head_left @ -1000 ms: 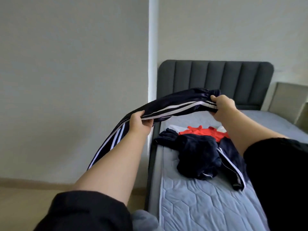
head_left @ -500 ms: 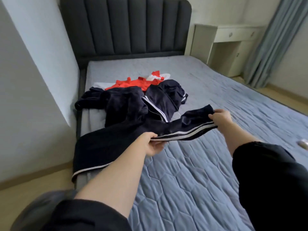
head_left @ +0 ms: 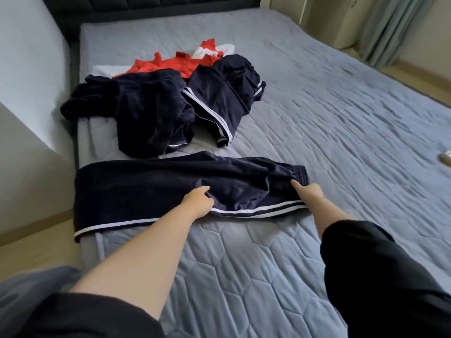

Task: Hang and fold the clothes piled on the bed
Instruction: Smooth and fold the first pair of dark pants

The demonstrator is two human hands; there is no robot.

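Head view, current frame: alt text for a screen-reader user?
Two hands grip navy track pants with white side stripes, spread flat across a grey bed: left hand mid-leg, right hand near the waistband. Behind lies a pile of navy clothes and a red garment.

Track pants (head_left: 151,189) — navy, white side stripes. Pile at the bed's (head_left: 317,118) left edge: navy garments (head_left: 151,113), red cloth (head_left: 170,65). Bed cover — grey-blue, hexagon quilting.

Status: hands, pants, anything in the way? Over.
Left hand, right hand grip track pants. Pants flat across bed, left end overhanging. Clothes pile just beyond.
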